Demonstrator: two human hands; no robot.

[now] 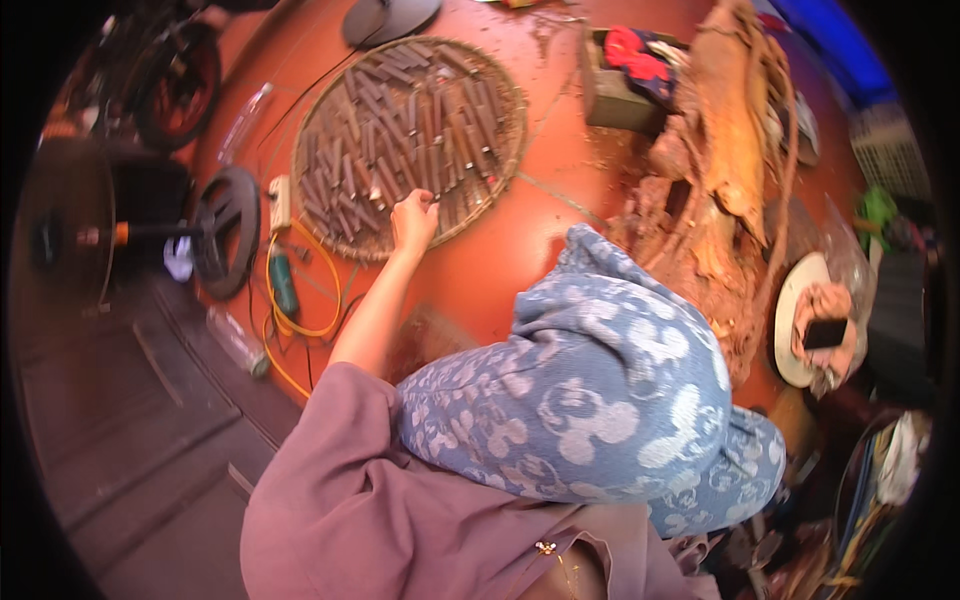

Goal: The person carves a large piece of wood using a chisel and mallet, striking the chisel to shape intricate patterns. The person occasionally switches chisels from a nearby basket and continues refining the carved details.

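My left hand [413, 220] reaches to the near edge of a round woven tray [370, 250] on the orange-red floor. Its fingers are curled closed over the near sticks; whatever they hold, if anything, is hidden. Many short, dark brown sticks [400, 135] lie spread in the tray, roughly side by side, and a few show pale or red ends. My right hand is out of the picture. Blue patterned cloth covers my bent legs [610, 400], to the right of my left forearm.
At right stands a large gnarled piece of wood [735, 130], beside a box with red cloth [630, 105]. A hat holding a dark phone [825, 333] lies farther right. Left are a power strip [280, 202], yellow cable [338, 290], green tool [285, 285] and plastic bottle [238, 343].
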